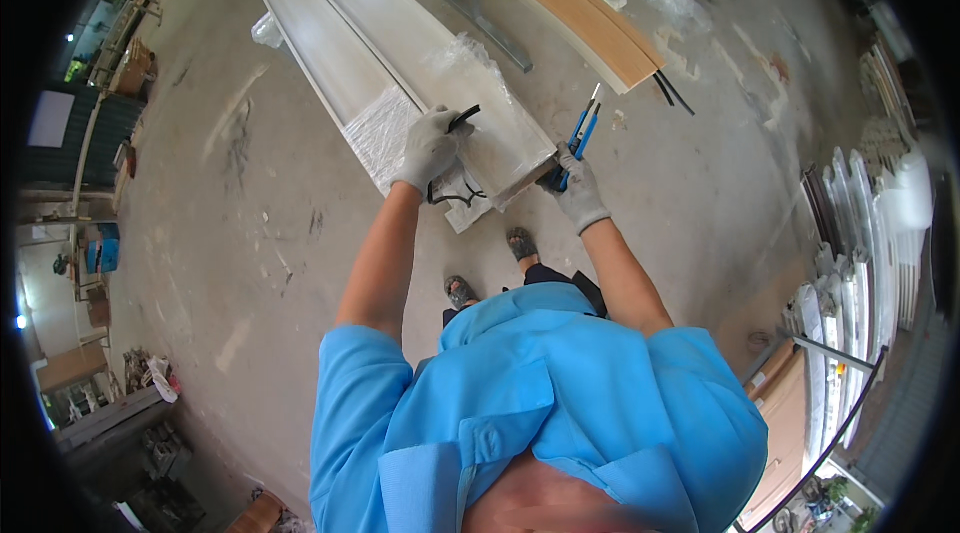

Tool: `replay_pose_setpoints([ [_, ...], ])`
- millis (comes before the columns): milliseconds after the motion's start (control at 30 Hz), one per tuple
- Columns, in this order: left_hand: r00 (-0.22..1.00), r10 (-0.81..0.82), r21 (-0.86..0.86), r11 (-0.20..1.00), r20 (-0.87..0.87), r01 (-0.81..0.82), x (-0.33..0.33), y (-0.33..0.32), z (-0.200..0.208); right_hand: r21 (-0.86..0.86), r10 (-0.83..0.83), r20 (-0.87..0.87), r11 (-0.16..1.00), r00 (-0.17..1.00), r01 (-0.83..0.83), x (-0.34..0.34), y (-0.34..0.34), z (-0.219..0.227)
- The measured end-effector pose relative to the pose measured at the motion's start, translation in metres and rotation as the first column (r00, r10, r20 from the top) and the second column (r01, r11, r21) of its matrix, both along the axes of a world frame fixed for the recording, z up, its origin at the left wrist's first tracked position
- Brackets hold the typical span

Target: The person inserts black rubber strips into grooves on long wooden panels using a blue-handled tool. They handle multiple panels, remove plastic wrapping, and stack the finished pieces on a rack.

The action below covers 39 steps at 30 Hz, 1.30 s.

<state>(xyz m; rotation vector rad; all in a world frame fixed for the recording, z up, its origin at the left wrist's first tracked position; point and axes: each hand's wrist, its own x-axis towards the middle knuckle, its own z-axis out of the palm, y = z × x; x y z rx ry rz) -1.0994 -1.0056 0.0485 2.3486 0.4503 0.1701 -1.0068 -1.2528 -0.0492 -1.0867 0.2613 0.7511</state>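
Note:
Two long white panels in clear plastic wrap lie side by side, their near ends in front of me. My left hand, in a light grey glove, is closed around a thin black strip above the left panel's wrapped end. Black strip also loops out below that hand, by the panel ends. My right hand, gloved too, grips a slim blue tool with a pale tip, which looks like a utility knife. It is beside the right panel's near corner; whether it touches the panel I cannot tell.
A wood-coloured panel with black strips hanging from its end lies on a metal stand at the far right. Wrapped white lengths stand stacked along the right side. Shelving lines the left.

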Motion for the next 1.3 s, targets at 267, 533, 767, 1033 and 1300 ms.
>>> replay_pose_setpoints([
  [267,0.985,0.047,-0.169,0.986,0.164,-0.019,0.0,-0.029,-0.005,-0.082,0.058,0.173,0.996,0.983,-0.044,0.041,-0.016,0.019],
  [533,0.994,-0.099,-0.134,0.985,0.054,0.105,-0.072,-0.107,-0.056,-0.549,0.453,0.472,0.822,0.757,-0.15,0.06,-0.04,0.08],
  [767,0.911,-0.381,-0.352,0.884,-0.158,0.308,-0.148,-0.157,-0.14,-0.586,0.457,0.626,0.81,0.632,-0.006,0.028,-0.037,0.132],
  [1033,0.751,0.66,-0.348,0.711,0.029,-0.611,-0.246,0.055,-0.14,-0.702,0.722,0.664,0.691,0.193,-0.173,-0.019,0.054,0.17],
  [1300,0.837,0.482,0.259,0.869,-0.257,-0.421,-0.075,0.102,0.023,-0.934,0.95,0.295,0.308,-0.098,0.178,-0.052,0.214,0.175],
])
